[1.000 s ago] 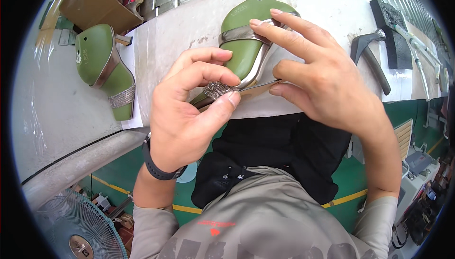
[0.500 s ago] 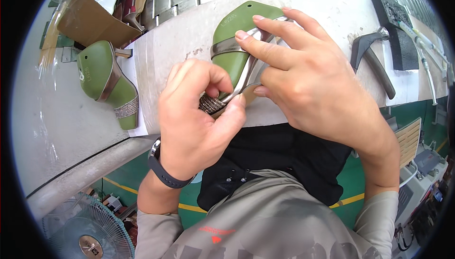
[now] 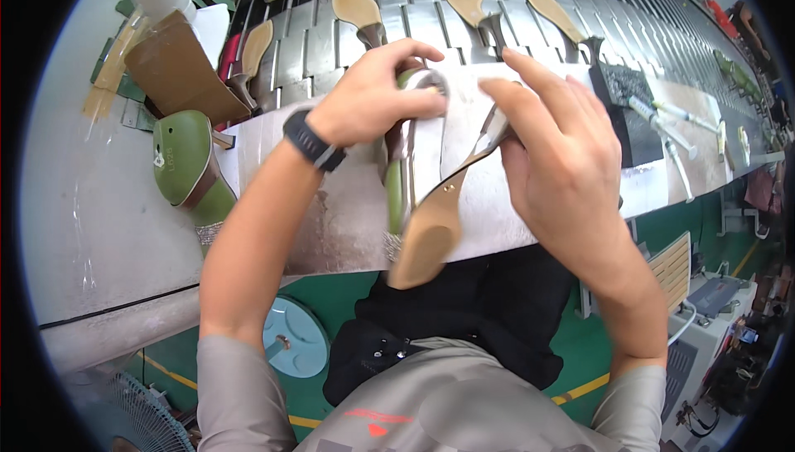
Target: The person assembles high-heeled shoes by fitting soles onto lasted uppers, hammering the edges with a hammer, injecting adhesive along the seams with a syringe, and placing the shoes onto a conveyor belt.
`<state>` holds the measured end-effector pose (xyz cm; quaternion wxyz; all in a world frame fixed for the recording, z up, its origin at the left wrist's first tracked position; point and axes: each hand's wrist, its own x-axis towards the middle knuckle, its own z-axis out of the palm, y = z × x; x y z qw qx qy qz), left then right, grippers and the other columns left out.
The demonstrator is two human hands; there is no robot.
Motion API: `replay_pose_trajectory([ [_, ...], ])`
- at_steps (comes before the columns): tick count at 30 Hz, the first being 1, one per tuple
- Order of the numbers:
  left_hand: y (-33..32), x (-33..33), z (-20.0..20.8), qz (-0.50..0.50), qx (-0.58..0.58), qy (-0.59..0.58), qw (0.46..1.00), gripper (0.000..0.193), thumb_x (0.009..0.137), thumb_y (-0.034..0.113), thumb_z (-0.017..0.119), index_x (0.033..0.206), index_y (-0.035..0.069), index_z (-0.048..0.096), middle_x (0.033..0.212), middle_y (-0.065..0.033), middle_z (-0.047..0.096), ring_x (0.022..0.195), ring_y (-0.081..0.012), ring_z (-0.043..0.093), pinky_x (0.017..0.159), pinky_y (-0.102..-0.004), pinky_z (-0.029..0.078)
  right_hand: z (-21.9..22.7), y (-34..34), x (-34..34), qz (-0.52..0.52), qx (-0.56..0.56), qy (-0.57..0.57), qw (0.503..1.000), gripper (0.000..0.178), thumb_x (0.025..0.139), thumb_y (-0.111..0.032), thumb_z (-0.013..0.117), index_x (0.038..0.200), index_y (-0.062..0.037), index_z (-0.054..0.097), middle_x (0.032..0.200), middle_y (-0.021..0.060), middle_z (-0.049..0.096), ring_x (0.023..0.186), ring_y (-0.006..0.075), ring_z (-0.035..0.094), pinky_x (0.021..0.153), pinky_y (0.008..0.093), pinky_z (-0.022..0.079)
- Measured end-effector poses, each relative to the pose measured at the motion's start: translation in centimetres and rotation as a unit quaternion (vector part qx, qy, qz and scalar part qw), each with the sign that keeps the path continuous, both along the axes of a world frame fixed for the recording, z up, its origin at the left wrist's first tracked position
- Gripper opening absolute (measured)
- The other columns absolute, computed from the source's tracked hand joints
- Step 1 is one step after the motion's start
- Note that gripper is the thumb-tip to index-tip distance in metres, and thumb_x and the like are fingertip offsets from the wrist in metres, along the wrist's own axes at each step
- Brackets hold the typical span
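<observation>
My left hand (image 3: 377,92) is closed on the upper end of a green shoe last (image 3: 396,191) with metallic straps, tipped on its side over the bench. Its pale, shiny underside (image 3: 426,154) faces right, and a glittery strap shows at its lower end. My right hand (image 3: 559,133) holds a tan heeled shoe sole (image 3: 428,241) by its heel end, fingers partly blurred. The sole hangs down to the left, apart from the last along most of its length. Another green last with straps (image 3: 184,154) lies left of my left forearm, which partly covers it.
Behind the bench (image 3: 331,228) runs a slatted metal conveyor (image 3: 422,13) carrying several tan heeled soles. A cardboard piece (image 3: 182,67) stands at the left. At the right are a dark block (image 3: 629,113) and syringes (image 3: 662,125). Below are a blue round stool (image 3: 294,336) and a fan (image 3: 124,411).
The sole has come away from the strapped last and hangs from my right hand. My left hand has moved up to the last's far end. The view takes in more of the conveyor.
</observation>
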<state>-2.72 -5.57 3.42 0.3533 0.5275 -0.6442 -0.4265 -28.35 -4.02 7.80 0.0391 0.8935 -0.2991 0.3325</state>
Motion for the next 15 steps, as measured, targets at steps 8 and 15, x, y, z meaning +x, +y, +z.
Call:
replay_pose_trajectory([
  [8,9.1,0.7,-2.6,0.052,-0.187,0.140,0.971,0.032,0.085,0.007,0.077,0.116,0.003,0.075,0.110,-0.0100,0.070,0.105,-0.0199,0.067,0.095,-0.0316,0.052,0.2,4.6,3.9,0.212,0.301,-0.144,0.919,0.059,0.069,-0.002,0.086,0.126,-0.0037,0.072,0.081,0.0081,0.066,0.064,0.0209,0.064,0.060,0.0327,0.054],
  [15,10.3,1.2,-3.2,0.052,-0.182,0.200,0.962,0.075,0.116,0.048,0.024,0.101,-0.003,0.076,0.104,-0.0164,0.071,0.096,-0.0248,0.064,0.091,-0.0357,0.050,0.9,6.7,5.2,0.242,0.068,-0.063,0.966,0.045,0.062,0.001,0.078,0.106,0.0042,0.077,0.081,0.0068,0.064,0.061,0.0167,0.062,0.052,0.0280,0.050],
])
